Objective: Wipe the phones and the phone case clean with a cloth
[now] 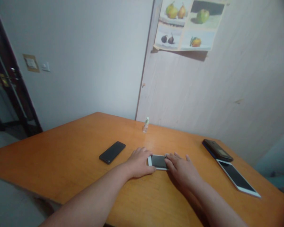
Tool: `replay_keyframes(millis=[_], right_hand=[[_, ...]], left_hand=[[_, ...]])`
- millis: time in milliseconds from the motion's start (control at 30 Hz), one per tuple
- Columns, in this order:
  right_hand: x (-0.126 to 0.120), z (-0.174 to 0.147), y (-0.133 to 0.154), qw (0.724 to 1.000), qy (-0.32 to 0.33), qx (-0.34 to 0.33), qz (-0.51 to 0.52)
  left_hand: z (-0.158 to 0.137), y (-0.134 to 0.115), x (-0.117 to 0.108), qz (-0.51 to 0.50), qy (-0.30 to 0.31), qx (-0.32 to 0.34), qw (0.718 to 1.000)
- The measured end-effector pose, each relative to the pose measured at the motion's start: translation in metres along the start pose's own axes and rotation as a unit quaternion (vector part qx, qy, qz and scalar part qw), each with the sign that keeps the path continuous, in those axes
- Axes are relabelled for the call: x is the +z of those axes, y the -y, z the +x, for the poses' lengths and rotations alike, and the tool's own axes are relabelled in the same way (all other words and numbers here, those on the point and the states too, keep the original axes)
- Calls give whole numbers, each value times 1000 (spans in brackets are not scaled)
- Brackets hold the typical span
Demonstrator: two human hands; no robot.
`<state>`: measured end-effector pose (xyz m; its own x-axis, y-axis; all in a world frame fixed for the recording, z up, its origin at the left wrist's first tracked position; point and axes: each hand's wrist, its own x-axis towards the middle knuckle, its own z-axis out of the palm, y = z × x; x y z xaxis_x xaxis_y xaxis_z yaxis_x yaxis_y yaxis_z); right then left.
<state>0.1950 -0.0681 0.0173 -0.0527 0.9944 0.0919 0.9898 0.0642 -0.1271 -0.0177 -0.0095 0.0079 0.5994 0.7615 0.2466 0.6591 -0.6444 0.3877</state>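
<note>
**Both hands at the white phone, mid-counter**

Wall point(97, 63) fills my upper view. Below it, the orange-brown counter point(61, 145): far edge runs along the wall, left side stretches to a corner well out, right edge slants down past the devices on that side. Widest room for moving is leftward; right side gives me a narrower strip.

Left hand point(140, 163) grasps one end of the white phone point(158, 162), thumb at the near long edge, fingers at the far one. Right hand point(184, 170) lies over the other end; its grip is partly hidden, so I cannot tell how firm. Phone flat, dark screen up, long axis left to right across my view. Which end is its top, I cannot tell.

Around it, by size: white tablet point(238, 178), well right, angled along the counter's edge. Dark brown case point(219, 150) at its far end, touching or just beside. Black phone point(112, 152) slantwise near the left hand, the closest obstacle. Small clear bottle point(145, 125) upright beyond the hands, near the wall.
</note>
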Motion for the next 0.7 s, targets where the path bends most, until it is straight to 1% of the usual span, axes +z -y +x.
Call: replay_keyframes(millis=[67,167,233,300,400,467,533,633,667,700], right_hand=[[0,-2,1,1000,13,-10,3],[-1,-8,12,996,42,-72,36],[-3,-10,16,993,53,-95,50],[-4,-10,13,995,51,-77,42],[-5,-7,3,999,39,-14,7],[-5,-6,1,999,35,0,-1],[-5,-9,6,999,43,-30,15],[-5,-13,16,990,68,-110,61],[-5,-13,16,987,75,-123,70],[-6,-13,15,987,78,-120,71]], left_hand=[[0,0,0,0,1,4,1000],[0,1,1,-2,-3,8,1000],[0,1,2,-2,-6,7,1000],[0,1,2,-2,-4,5,1000],[0,0,1,3,-1,1,1000],[0,0,1,4,0,-1,1000],[0,-1,0,2,4,2,1000],[0,0,0,-2,8,6,1000],[0,0,0,-3,5,7,1000],[0,1,0,-3,2,7,1000]])
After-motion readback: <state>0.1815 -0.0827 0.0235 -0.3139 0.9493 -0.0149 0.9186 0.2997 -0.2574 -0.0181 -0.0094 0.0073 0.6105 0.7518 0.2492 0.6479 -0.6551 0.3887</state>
